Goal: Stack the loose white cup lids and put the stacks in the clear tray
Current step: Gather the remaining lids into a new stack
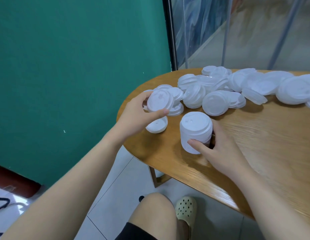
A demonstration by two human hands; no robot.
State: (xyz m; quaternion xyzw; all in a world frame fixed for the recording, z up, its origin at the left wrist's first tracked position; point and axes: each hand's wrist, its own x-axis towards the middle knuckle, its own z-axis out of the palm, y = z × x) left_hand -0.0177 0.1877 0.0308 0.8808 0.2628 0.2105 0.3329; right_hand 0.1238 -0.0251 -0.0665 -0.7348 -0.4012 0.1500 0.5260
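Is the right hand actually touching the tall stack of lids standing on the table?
Touching. The head view shows the right hand wrapped round the stack of lids, thumb pressed flat on its near side, fingers curled behind it.

A wooden table (pixel 254 144) fills the right half of the frame, its rounded end pointing left. Along its far edge, at upper right, a heap of loose lids (pixel 237 87) spreads from centre to the right border. In front of the heap, near centre, a stack of lids (pixel 195 134) stands on the table, the right hand (pixel 218 149) around its right side. Left of the stack, the left hand (pixel 138 115) holds a single lid (pixel 159 102) above another lid (pixel 156 126) lying at the table's left end. Below the table, at bottom centre, a knee (pixel 154 213) and a perforated clog (pixel 186 209) sit over the floor.
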